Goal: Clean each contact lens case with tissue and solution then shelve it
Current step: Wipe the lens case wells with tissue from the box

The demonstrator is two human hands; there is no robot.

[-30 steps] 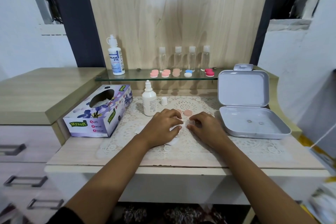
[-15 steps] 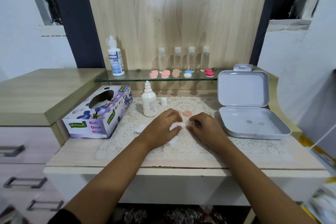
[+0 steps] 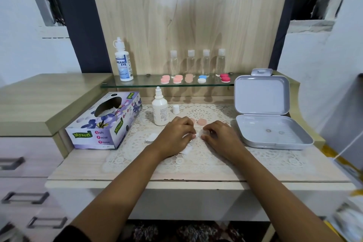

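Where the desk (image 3: 82,171) ends at its front edge, bare lace mat (image 3: 196,161) lies open under both forearms. The left hand (image 3: 175,135) and right hand (image 3: 222,137) sit curled, fingertips pinching a white tissue (image 3: 197,135) between them; any case inside is hidden. Two peach lids (image 3: 201,122) lie at 12 o'clock, with a small bottle (image 3: 160,111) close at 11. At 9 stands a tissue box (image 3: 98,125) reading "Mysoft Soft Facial Tissue"; at 3, an open grey box (image 3: 275,143). On the glass shelf (image 3: 149,83) beyond, lens cases (image 3: 177,80) sit beside a big bottle (image 3: 123,65) reading "DREAM EYE".

Home vanity corner.
A wooden dressing table (image 3: 78,165) with drawers (image 3: 23,182), a lace mat (image 3: 196,160) and a tissue box (image 3: 104,124) are seen.
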